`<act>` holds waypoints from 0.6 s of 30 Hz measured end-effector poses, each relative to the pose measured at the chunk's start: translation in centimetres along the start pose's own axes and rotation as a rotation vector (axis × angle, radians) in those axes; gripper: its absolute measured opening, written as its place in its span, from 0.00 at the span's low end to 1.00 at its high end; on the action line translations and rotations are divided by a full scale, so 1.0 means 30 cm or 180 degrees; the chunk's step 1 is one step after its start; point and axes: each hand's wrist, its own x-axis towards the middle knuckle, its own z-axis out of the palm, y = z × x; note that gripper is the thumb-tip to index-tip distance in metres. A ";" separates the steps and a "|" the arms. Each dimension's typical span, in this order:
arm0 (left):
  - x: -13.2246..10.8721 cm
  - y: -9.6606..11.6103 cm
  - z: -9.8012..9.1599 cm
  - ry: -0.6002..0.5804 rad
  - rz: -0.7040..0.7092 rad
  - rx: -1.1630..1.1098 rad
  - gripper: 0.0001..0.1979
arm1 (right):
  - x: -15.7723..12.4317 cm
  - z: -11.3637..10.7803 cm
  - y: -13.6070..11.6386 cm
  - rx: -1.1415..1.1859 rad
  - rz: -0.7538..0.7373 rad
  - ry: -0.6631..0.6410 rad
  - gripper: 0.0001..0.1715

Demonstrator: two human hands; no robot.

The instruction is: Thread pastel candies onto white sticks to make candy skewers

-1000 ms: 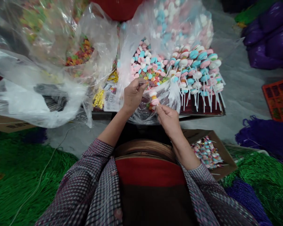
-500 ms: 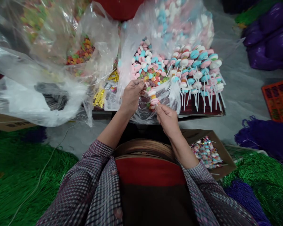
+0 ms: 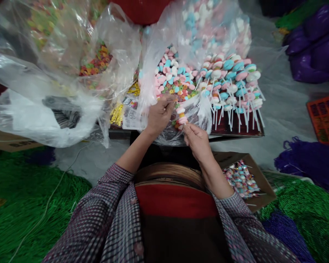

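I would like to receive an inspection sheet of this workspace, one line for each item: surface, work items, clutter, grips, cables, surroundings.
Surface: shiny dark reddish-brown table, largely covered.
Work items: short pink-and-orange candy skewer; loose pink, white and blue marshmallows; small multicoloured ring candies; piled marshmallow skewers with white sticks, right side.
Clutter: shiny gold ties; crumpled translucent plastic bags, left side.
Grips: right grip, a bare hand, pinches the candy skewer's lower end; left grip, also bare, near its upper end, contact unclear.
Cables: thin pale cord across stringy green heap; type unclear.
Surroundings: open brown cardboard box holding wrapped candies; orange plastic crate; glossy purple bundle.
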 end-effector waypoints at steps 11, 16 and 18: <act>0.133 -0.051 -0.020 -0.0234 0.0456 0.0576 0.11 | 0.028 -0.023 -0.028 0.0366 0.0163 0.0221 0.37; 0.304 -0.194 -0.067 -0.0446 0.0159 0.1725 0.05 | 0.019 -0.035 -0.030 0.0470 0.0023 0.0279 0.35; 0.333 -0.224 -0.085 -0.0593 0.0106 0.1846 0.04 | 0.015 -0.040 -0.025 0.0448 -0.0014 0.0297 0.34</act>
